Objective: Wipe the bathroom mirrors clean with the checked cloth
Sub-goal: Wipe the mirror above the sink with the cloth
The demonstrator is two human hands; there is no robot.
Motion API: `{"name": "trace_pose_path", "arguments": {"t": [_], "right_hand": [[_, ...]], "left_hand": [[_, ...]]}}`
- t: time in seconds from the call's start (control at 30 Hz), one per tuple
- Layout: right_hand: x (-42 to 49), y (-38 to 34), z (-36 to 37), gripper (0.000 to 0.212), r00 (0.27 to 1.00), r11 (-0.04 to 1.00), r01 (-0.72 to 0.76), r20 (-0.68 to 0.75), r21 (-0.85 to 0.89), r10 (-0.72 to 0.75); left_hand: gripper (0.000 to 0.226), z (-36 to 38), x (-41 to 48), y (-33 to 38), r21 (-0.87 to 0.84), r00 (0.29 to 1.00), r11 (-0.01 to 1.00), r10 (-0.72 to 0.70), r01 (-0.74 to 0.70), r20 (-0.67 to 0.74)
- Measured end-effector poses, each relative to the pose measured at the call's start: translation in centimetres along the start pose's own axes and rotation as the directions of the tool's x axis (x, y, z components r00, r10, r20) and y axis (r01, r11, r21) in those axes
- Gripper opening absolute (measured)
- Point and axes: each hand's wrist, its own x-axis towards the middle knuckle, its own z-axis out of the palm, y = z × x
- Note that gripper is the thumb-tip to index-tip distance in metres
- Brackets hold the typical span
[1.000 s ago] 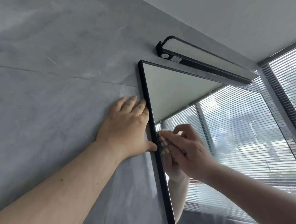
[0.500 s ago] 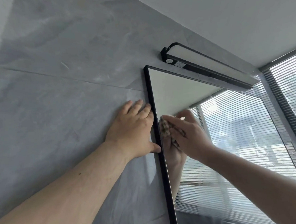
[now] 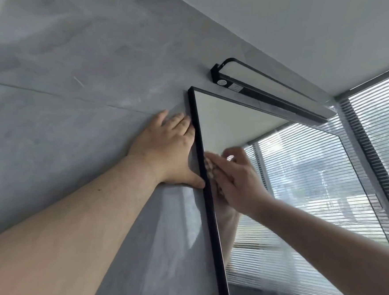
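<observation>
Left hand [image 3: 168,153] is lying flat, fingers straight, on grey wall [image 3: 59,110] beside mirror [image 3: 306,185] frame. Right hand [image 3: 235,181] fingers are gripping checked cloth [image 3: 210,169], pressing it on glass nr left edge.

Right hand [image 3: 235,181] presses the checked cloth [image 3: 210,169] (mostly hidden under its fingers [image 3: 217,162]) against the mirror [image 3: 283,187]; left hand [image 3: 168,153] lies flat on the wall [image 3: 71,110].

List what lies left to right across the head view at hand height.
Grey wall → left hand flat on wall → black mirror frame → checked cloth → right hand → mirror → window blinds.
</observation>
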Motion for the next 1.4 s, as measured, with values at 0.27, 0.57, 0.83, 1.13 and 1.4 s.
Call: {"name": "trace_pose_path", "arguments": {"t": [0.27,0.57,0.83,1.13,1.4], "right_hand": [[15.1,1.5,1.3,0.033,0.972,0.974,-0.209,-0.093,0.089,0.217],[9.0,1.5,0.6,0.034,0.990,0.990,-0.127,-0.052,0.062,0.131],[-7.4,1.5,-2.5,0.045,0.973,0.975,0.217,0.096,-0.051,-0.212],[0.5,9.2,-2.8,0.045,0.997,0.979,0.080,0.011,-0.188,-0.079],[-0.2,17.7,-5.0,0.040,0.805,0.792,-0.592,-0.160,-0.153,0.571]], "left_hand": [[0.138,0.3,0.0,0.2,0.039,0.999,0.999,-0.010,0.012,-0.044],[0.128,0.0,0.3,0.0,-0.020,1.000,0.999,-0.025,0.025,-0.011],[0.127,-0.2,0.1,0.2,-0.006,0.999,0.999,-0.037,0.037,-0.002],[0.125,-0.2,0.0,0.3,-0.005,0.999,0.999,-0.046,0.046,0.023],[0.128,-0.1,0.1,0.3,0.004,0.999,0.999,-0.047,0.047,-0.002]]}}
